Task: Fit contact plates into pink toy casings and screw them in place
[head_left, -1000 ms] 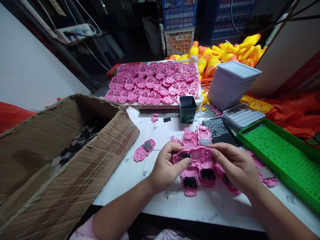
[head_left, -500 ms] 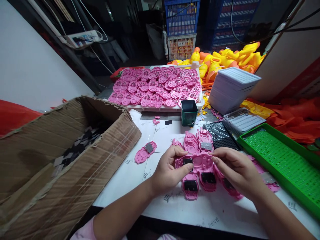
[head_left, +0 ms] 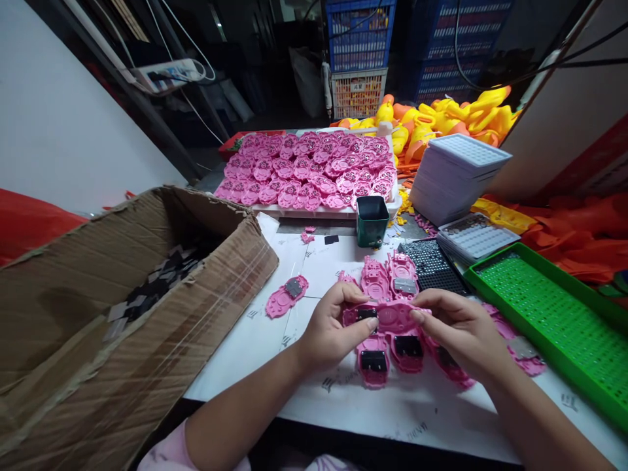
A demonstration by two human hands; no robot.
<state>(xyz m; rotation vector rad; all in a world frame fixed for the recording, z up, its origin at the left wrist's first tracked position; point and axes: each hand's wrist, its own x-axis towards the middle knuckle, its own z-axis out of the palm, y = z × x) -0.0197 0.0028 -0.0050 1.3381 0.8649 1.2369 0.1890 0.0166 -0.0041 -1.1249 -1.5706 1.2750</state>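
- Above the worktop (head_left: 353,409), inward from its near edge, a pink shell (head_left: 395,317) is clasped by the left hand (head_left: 326,330) at one end and pinched by the right hand (head_left: 464,333) at the other.
- Should either grip be slackened, it could be dropped onto neighbouring shells (head_left: 374,380) and its black plate (head_left: 364,314) jarred loose.

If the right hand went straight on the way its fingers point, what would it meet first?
The held pink casing, which the right hand seems to pinch at one end. Past that, probably the loose pink casings behind it, though depth is unclear.
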